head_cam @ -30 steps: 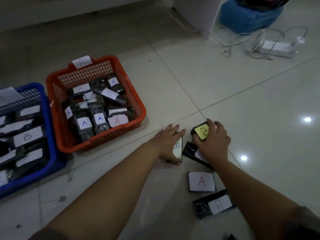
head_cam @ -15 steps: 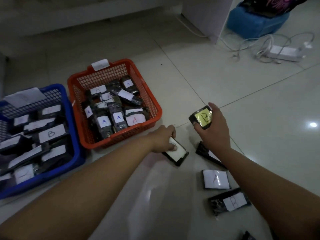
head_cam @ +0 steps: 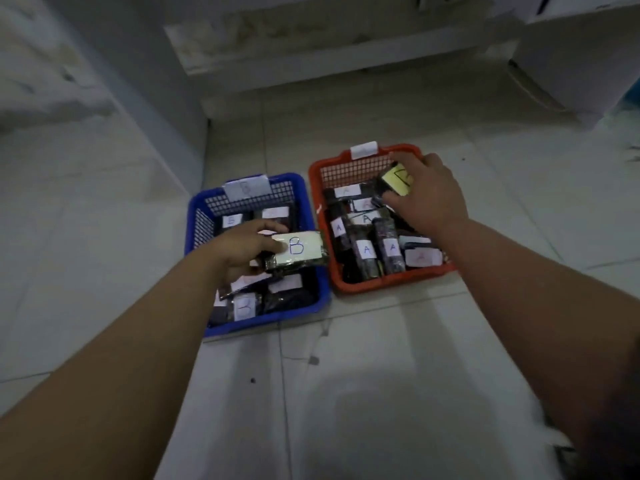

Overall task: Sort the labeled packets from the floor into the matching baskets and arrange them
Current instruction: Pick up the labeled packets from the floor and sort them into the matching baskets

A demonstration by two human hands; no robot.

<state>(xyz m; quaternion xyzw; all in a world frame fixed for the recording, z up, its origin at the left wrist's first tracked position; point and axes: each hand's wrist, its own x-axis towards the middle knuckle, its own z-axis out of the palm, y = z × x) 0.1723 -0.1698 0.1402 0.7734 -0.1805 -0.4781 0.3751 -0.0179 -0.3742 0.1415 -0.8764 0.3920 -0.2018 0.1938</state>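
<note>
Two baskets stand side by side on the tiled floor. The blue basket, tagged B, holds several dark packets with white B labels. The red basket, tagged A, holds several packets labelled A. My left hand grips a dark packet with a white B label above the blue basket. My right hand holds a packet with a yellow B label over the back of the red basket.
A wall base and a raised step run behind the baskets. A white cabinet or appliance stands at the upper right. Bare floor tiles lie in front of the baskets, between my forearms.
Both hands lifted their packets off the floor and carried them left to above the baskets. The view swung left, so the loose packets on the floor are out of sight.
</note>
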